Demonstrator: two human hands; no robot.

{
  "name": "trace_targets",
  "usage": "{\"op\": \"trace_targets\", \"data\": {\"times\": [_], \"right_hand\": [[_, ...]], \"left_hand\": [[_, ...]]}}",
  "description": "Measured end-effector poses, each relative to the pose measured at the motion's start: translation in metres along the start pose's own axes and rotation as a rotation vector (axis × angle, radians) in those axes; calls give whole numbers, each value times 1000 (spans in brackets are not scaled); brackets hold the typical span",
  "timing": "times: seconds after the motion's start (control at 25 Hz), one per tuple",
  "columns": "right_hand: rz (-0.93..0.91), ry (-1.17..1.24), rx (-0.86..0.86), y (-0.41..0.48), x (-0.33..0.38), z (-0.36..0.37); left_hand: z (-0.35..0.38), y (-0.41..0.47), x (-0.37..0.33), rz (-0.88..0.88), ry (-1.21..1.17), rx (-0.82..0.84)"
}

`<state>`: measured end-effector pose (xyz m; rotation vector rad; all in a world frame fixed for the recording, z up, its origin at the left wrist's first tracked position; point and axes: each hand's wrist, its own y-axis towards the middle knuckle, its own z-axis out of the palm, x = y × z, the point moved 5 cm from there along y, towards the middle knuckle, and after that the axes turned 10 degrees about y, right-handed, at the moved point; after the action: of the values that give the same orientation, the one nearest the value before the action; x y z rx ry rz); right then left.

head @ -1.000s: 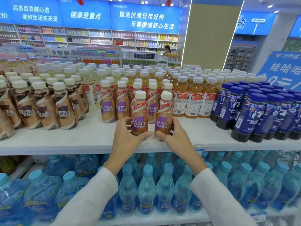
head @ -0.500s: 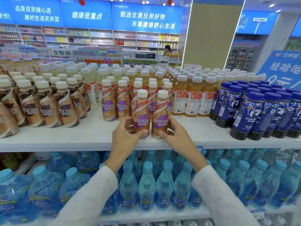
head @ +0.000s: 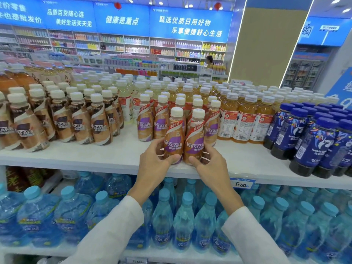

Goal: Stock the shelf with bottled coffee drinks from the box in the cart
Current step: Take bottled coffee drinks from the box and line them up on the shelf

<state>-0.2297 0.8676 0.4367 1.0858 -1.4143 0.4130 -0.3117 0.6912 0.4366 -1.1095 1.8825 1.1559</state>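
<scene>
Two purple-label Nescafe coffee bottles stand upright side by side near the front of the white shelf. My left hand grips the left bottle low on its body. My right hand grips the right bottle the same way. Right behind them stand rows of the same purple-label bottles. The box and the cart are out of view.
Brown-label Nescafe bottles fill the shelf's left part, orange juice bottles and dark blue bottles its right. Water bottles pack the shelf below. A price tag hangs on the shelf edge.
Both hands have kept hold of the two bottles and shifted them slightly on the shelf. The camera has moved closer and a little left.
</scene>
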Motion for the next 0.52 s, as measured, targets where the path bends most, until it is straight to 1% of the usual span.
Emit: {"op": "trace_targets", "data": {"times": [0.28, 0.52], "right_hand": [[-41, 0, 67, 13, 15, 76], [-43, -44, 63, 28, 15, 103]], "left_hand": [[-62, 26, 32, -35, 65, 3], [-72, 51, 44, -21, 110, -5]]}}
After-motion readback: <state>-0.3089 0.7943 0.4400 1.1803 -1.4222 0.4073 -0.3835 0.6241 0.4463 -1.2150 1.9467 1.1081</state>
